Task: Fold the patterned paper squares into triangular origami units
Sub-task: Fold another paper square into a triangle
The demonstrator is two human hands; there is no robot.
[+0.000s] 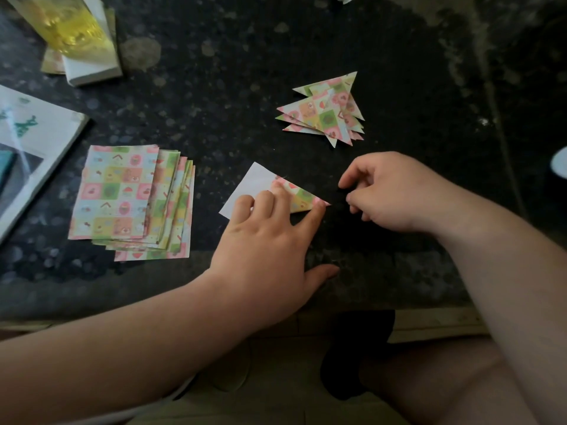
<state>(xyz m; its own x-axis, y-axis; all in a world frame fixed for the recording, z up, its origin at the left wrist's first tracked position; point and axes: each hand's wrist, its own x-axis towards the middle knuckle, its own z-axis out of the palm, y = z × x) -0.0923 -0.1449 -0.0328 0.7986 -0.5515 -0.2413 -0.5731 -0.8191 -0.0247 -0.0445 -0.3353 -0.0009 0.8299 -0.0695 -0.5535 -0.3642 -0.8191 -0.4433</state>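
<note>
At the centre of the frame the left hand [264, 237] lies fingers spread and straight, pressing one paper square [250, 185] flat on the dark speckled table [214, 87]. The square lies white side up, with one patterned corner folded over under the fingertips. Just right of it, not touching the paper, the right hand [389, 194] hovers with fingers loosely curled, holding nothing that shows.

Left of centre lies one fanned stack of unfolded squares [116, 191], too overlapped to count. Farther off, upper right of centre, sits one pile of finished triangles [325, 115], several deep.

At the left edge is one booklet [33, 142], its green print unreadable. In the upper left stands one white box [89, 65] with a yellow bottle [67, 26], showing no legible label.
</note>
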